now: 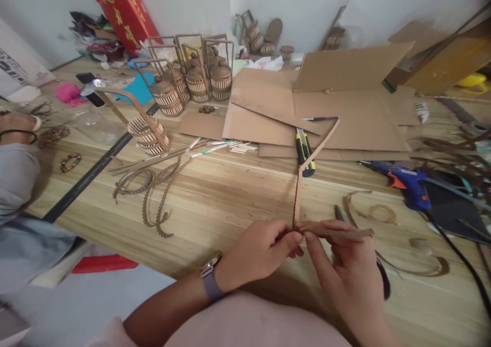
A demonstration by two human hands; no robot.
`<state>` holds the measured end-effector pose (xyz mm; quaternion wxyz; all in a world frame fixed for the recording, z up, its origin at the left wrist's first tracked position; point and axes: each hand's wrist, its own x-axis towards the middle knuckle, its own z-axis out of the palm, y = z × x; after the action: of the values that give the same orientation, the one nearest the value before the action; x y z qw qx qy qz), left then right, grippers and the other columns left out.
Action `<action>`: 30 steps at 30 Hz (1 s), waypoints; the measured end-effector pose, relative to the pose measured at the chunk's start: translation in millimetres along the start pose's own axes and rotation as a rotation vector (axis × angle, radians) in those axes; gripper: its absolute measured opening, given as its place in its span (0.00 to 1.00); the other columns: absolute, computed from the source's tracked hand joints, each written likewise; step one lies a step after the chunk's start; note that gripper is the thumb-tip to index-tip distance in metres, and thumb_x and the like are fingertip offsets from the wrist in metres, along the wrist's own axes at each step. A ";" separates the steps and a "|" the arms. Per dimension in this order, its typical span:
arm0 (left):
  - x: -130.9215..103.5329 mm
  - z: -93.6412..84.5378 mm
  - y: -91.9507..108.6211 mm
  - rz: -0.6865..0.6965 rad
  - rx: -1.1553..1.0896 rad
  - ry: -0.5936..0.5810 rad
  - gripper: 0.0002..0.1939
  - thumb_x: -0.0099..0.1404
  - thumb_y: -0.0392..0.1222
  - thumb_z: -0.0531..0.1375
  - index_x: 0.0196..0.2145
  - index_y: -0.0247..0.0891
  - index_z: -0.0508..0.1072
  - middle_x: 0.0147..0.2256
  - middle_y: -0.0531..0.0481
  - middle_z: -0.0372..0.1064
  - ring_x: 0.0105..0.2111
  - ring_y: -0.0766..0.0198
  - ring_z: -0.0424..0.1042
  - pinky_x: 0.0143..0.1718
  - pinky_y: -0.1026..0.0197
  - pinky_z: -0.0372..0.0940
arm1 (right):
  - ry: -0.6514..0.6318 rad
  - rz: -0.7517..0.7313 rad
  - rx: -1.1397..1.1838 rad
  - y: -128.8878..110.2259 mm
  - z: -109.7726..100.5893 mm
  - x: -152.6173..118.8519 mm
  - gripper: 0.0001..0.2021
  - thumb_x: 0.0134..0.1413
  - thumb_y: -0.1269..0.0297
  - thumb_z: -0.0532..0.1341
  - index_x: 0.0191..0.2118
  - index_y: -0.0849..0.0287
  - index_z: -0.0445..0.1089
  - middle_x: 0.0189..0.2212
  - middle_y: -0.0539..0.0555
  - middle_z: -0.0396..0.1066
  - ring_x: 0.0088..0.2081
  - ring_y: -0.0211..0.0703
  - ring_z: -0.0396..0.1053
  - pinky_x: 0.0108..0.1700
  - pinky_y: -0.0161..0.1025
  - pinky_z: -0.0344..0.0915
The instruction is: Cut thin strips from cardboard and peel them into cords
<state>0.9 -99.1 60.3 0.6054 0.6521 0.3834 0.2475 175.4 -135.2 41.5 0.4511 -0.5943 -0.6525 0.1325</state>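
Note:
A bent, thin brown cardboard strip (298, 196) rises from my fingers, folds sharply and slants up to the right over the cutter. My left hand (264, 250), with a watch on its wrist, pinches the strip's lower end. Close beside it, my right hand (345, 270) is closed on the same strip, whose other part lies across its fingers and points right. The fingertips of both hands nearly meet at a fold. Just beyond the strip lies a black and yellow utility knife (304, 150). Toothed curled strips (161, 199) rest to the left.
Small woven baskets with handles (199, 81) stand at the back left, one unlidded basket (148, 135) nearer. Cardboard sheets (264, 96) lie behind my hands. A blue glue gun (416, 186) with a cable is at the right. Another person's arm (15, 168) rests at the far left.

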 end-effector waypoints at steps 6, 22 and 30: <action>0.8 1.6 -1.4 -0.025 -0.004 -0.004 0.17 0.76 0.47 0.51 0.34 0.37 0.71 0.32 0.47 0.78 0.32 0.65 0.78 0.35 0.65 0.68 | 0.000 -0.135 -0.153 1.9 -3.0 -4.0 0.12 0.64 0.49 0.60 0.43 0.50 0.73 0.34 0.50 0.81 0.36 0.46 0.79 0.34 0.43 0.72; -2.4 5.8 -3.2 -0.006 -0.056 -0.050 0.16 0.75 0.43 0.51 0.36 0.34 0.74 0.32 0.45 0.80 0.33 0.64 0.79 0.37 0.65 0.69 | 0.275 0.315 0.270 -4.5 3.0 -1.6 0.18 0.52 0.52 0.70 0.39 0.52 0.62 0.27 0.48 0.74 0.25 0.42 0.73 0.26 0.39 0.69; 2.2 5.3 -2.6 -0.039 -0.124 -0.001 0.16 0.74 0.46 0.52 0.40 0.34 0.76 0.33 0.46 0.78 0.32 0.64 0.78 0.34 0.65 0.70 | 0.095 -0.107 -0.079 0.7 0.9 -9.4 0.08 0.61 0.55 0.64 0.37 0.53 0.73 0.30 0.53 0.79 0.34 0.47 0.78 0.35 0.44 0.74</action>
<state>5.9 -100.6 56.7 0.6496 0.6058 0.3796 0.2587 174.1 -143.1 36.5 0.4640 -0.5816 -0.6660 0.0540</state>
